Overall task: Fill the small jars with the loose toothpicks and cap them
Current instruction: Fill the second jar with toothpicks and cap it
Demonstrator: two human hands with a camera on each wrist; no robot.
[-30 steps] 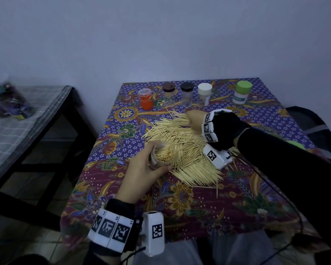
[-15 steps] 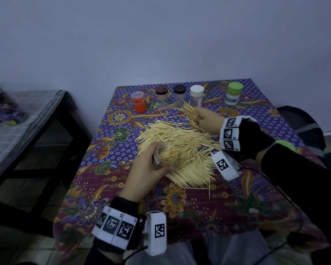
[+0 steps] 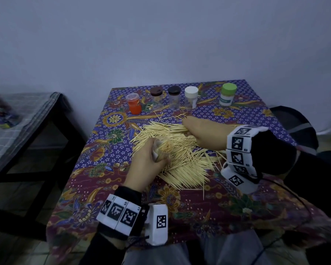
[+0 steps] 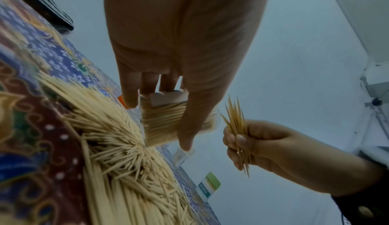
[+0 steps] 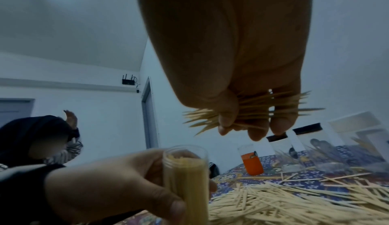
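Observation:
A big heap of loose toothpicks covers the middle of the patterned tablecloth. My left hand grips a small clear jar, uncapped and packed with toothpicks, at the heap's left edge. To its right, my right hand holds a small bundle of toothpicks pinched in curled fingers, a little above the heap and beside the jar's mouth.
Along the table's far edge stand an orange jar, two dark-lidded clear jars, a white-lidded jar and a green-lidded jar. A dark side table stands left. Another person sits in the background.
My right hand lifted off the far side of the heap with a bundle of toothpicks and drew back toward the jar. The left hand kept hold of the jar.

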